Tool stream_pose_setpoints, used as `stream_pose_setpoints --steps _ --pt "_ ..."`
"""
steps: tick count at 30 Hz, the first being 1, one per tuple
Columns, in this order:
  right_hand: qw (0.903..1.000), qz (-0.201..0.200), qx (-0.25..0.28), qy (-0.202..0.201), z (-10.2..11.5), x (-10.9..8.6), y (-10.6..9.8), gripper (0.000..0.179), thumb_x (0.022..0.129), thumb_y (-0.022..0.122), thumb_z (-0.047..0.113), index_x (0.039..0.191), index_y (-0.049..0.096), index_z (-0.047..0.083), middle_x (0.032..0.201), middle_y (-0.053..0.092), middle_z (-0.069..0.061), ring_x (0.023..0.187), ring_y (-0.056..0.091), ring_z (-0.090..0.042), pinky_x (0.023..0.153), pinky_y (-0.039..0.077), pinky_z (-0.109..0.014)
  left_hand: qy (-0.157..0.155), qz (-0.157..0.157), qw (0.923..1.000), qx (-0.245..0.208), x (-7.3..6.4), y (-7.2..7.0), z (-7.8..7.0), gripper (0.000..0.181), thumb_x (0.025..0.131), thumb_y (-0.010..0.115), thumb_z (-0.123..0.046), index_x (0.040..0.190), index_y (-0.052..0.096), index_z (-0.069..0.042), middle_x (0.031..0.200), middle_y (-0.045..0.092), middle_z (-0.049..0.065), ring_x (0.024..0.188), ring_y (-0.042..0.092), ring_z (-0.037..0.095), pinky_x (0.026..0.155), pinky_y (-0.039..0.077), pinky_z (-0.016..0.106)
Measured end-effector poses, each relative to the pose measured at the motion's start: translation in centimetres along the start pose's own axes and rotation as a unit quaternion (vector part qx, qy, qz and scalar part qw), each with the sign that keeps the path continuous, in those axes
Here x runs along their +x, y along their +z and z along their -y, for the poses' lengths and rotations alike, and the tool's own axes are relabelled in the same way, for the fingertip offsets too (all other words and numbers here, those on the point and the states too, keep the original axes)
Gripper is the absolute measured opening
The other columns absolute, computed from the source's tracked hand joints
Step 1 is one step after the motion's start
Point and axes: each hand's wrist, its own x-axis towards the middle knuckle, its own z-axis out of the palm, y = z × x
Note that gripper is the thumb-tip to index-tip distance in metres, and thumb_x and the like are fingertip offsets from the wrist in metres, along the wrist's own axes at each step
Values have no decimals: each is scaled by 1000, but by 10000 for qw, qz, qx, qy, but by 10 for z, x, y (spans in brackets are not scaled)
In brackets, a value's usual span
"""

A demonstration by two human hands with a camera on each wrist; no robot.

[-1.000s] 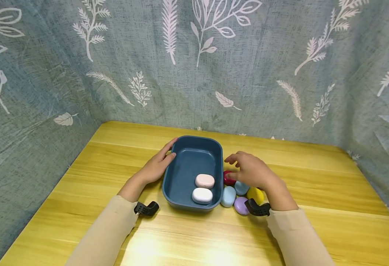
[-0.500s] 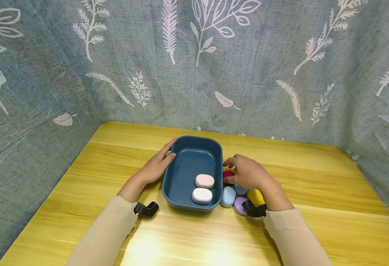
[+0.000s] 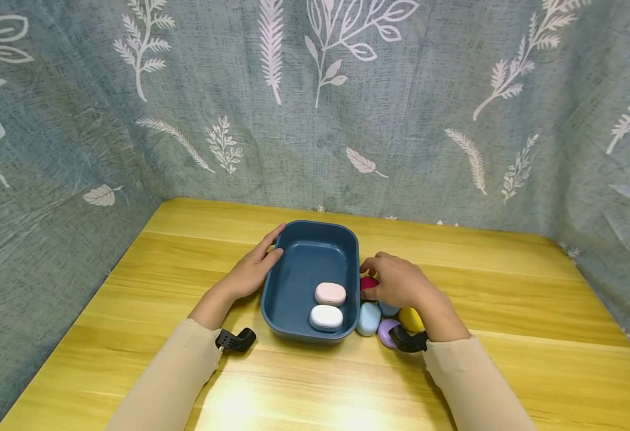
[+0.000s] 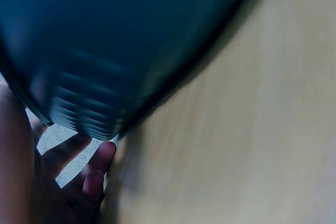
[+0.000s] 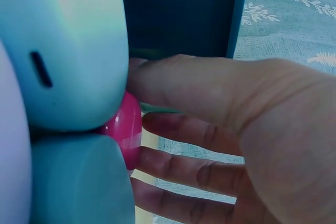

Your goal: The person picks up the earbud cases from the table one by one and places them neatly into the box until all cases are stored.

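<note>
In the head view, a dark blue rectangular bin (image 3: pixel 305 263) stands mid-table. A pale pink earbud case (image 3: pixel 330 294) and a white earbud case (image 3: pixel 326 318) lie inside at its near right. My left hand (image 3: pixel 249 270) rests against the bin's left side, fingers extended along the wall and thumb at the rim. Just outside the right wall, my right hand (image 3: pixel 398 280) has thumb and fingers around a red earbud case (image 3: pixel 369 284). The right wrist view shows fingertips touching that red case, partly hidden behind two blue cases. Only the bin's outer wall (image 4: pixel 105 51) shows in the left wrist view.
Right of the bin cluster two light blue cases, the nearer blue case (image 3: pixel 369 319) and the farther blue case (image 3: pixel 388 309), with a purple case (image 3: pixel 386 333) and a yellow case (image 3: pixel 411 319). A patterned cloth (image 3: pixel 293 161) surrounds the wooden table (image 3: pixel 304 389).
My right hand has moved slightly left and down onto the red case, its thumb and fingers closing around it. My left hand and the bin keep their places.
</note>
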Motion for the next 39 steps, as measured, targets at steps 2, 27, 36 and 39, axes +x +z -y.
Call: stream_pose_setpoints --steps 2,27,36,39 --pt "10000 -1 -10 -3 0 0 0 44 82 77 37 119 67 16 103 60 0 81 55 -15 75 49 -33 -15 6 10000 -6 0 0 0 52 105 35 -43 152 13 -45 163 11 -8 150 17 24 119 20 54" --pt "9994 -227 -128 -213 1 5 5 29 82 74 28 108 68 16 99 59 -2 78 53 -18 69 46 -31 11 -33 10000 -11 -3 0 -2 52 106 34 -38 152 13 -44 163 11 -7 150 16 25 119 19 54" --pt "9980 -546 63 -315 0 2 4 24 83 73 26 104 69 16 97 59 -3 77 52 -17 70 45 -31 13 11 9999 -100 -3 1 -3 52 104 35 -44 152 13 -45 163 11 -7 149 20 28 118 21 55" --pt "9979 -572 133 -291 -1 1 3 22 84 72 25 105 69 16 99 59 -3 78 53 -17 72 46 -31 38 24 10000 -67 -3 1 -4 52 105 34 -43 152 13 -44 163 10 -7 150 17 26 119 20 54"
